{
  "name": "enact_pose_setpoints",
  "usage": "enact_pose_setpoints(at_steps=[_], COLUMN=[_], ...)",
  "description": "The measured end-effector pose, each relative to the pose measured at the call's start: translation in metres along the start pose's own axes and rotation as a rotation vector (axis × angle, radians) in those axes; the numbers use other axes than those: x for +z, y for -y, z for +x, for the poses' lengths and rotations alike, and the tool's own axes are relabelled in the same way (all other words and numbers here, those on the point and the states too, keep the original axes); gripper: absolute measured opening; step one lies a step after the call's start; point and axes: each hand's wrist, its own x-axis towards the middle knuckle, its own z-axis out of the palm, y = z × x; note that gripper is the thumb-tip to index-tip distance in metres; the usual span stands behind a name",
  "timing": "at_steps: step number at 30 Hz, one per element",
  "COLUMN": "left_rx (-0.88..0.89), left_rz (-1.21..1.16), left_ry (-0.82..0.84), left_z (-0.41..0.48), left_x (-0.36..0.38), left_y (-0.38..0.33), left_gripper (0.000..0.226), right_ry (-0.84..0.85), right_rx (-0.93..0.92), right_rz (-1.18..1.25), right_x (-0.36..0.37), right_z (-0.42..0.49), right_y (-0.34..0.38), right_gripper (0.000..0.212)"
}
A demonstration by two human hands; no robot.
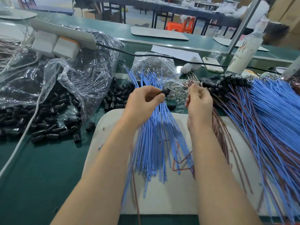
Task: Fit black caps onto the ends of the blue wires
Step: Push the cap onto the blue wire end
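Note:
My left hand (142, 103) grips a thick bundle of blue wires (155, 140) that fans out over the white mat (170, 192), and its thumb and fingers pinch a black cap (165, 92) at the bundle's top. My right hand (198, 101) is curled, pinching the ends of thin brown wires (222, 132) just right of the cap. Loose black caps (43, 125) lie heaped on the green table to the left. A pile of blue and brown wires with black caps fitted (230, 83) lies at the right.
A clear plastic bag (78, 75) of black caps lies at the left, with a white power strip (65, 32) on top. A small bag of clear parts (155, 65), a phone (212, 64) and a white bottle (243, 54) stand behind.

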Motion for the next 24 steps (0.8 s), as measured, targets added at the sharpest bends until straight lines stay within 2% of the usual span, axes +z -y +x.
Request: enact_pose_setpoints(at_steps=[3, 7, 10, 17, 24], left_rx=[0.059, 0.155, 0.167, 0.163, 0.16], left_rz=[0.037, 0.063, 0.054, 0.015, 0.011], left_ry=[-0.077, -0.155, -0.176, -0.186, -0.16], left_z=[0.0, -0.002, -0.001, 0.0, -0.003], left_x=[0.005, 0.002, 0.003, 0.003, 0.004], left_y=[0.004, 0.006, 0.006, 0.006, 0.001], left_gripper=[0.012, 0.016, 0.016, 0.019, 0.02], right_ry=[0.169, 0.269, 0.346, 0.36, 0.351], right_rx=[-0.024, -0.03, -0.111, -0.405, -0.522], right_rz=[-0.021, -0.051, -0.102, -0.296, -0.375], right_x=[0.016, 0.011, 0.012, 0.017, 0.02], right_z=[-0.009, -0.013, -0.02, -0.027, -0.03], right_y=[0.001, 0.007, 0.011, 0.015, 0.015], right_gripper=[0.014, 0.012, 0.012, 0.01, 0.013])
